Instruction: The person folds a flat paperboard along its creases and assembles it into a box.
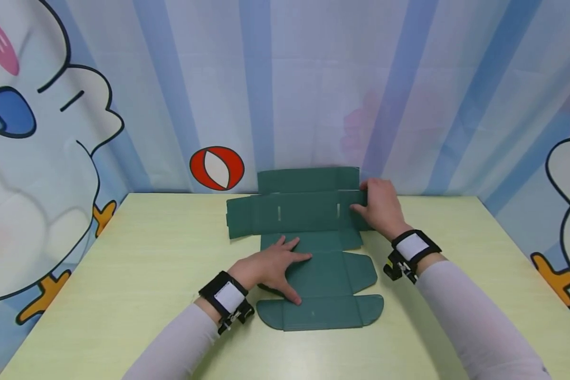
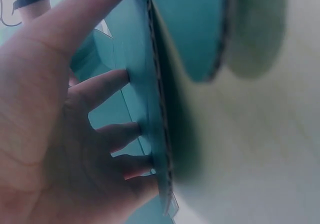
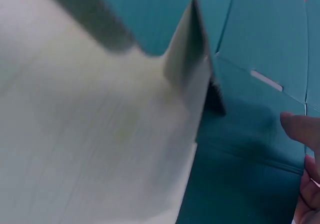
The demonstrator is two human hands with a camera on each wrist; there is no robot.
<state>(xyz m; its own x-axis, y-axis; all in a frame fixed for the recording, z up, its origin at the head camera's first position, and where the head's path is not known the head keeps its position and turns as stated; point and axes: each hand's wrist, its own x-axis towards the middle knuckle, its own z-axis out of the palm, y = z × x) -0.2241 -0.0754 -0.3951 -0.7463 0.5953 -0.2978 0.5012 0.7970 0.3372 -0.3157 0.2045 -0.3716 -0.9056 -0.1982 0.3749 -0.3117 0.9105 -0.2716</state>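
A green unfolded cardboard box lies on the table, its far panel tilted up near the curtain. My left hand rests on its left middle part with fingers spread; in the left wrist view the fingertips press the green board beside its corrugated edge. At the far right, my right hand grips the side flap of the slotted panel, thumb in front and fingers behind the edge. The right wrist view shows that thumb near a slot. A small flap stands partly raised there.
The pale wooden table extends to both sides of the cardboard. Behind it hangs a blue striped curtain printed with cartoon figures and a red ball. Black straps with small cameras sit on both wrists.
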